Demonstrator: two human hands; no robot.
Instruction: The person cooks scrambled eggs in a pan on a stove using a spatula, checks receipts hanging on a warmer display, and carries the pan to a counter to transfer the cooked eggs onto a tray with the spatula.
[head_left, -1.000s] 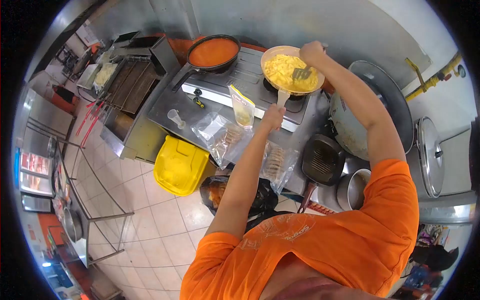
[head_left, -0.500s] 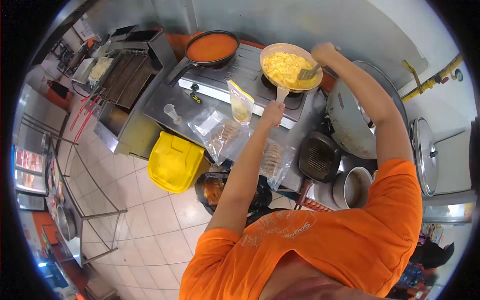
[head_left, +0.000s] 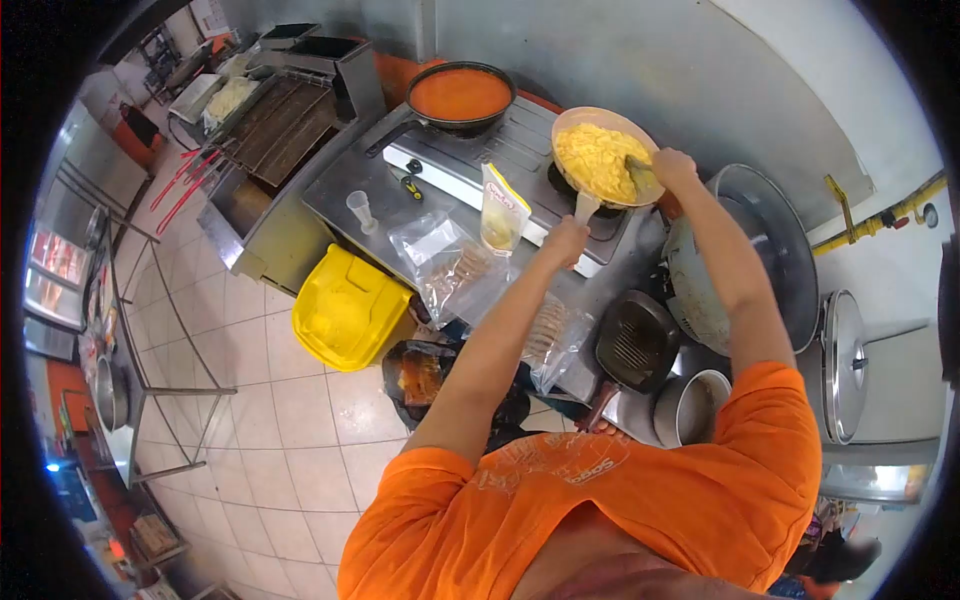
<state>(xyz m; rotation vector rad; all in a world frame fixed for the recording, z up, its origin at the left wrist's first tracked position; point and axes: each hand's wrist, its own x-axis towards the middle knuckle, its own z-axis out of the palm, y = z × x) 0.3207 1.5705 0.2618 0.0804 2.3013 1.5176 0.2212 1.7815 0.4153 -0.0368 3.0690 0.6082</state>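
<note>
Left hand: the left hand (head_left: 566, 243) is closed round the pale handle (head_left: 585, 207) of the round beige frying pan (head_left: 603, 157), as it was a second ago, so the pan is kept steady on the burner
Right hand: the right hand (head_left: 676, 170) is curled shut on the grip of a dark slotted spatula (head_left: 637, 172); it has been drawn from the far rim over to the pan's right edge, and the blade is now tucked in at the side of the food
Change: the spatula has been carried across the yellow scrambled egg (head_left: 597, 160), which is judged to be stirred and turned, cooking under way rather than finished
Tabletop: on the steel tabletop (head_left: 345, 200), near the left forearm, clear plastic bags of brown patties (head_left: 457, 275) and a yellow stand-up pouch (head_left: 502, 210) are seen just beside the stove
Stove: the silver two-burner stove (head_left: 500, 160) carries the beige pan at the right and a black pan of orange sauce (head_left: 459, 94) farther left
</note>
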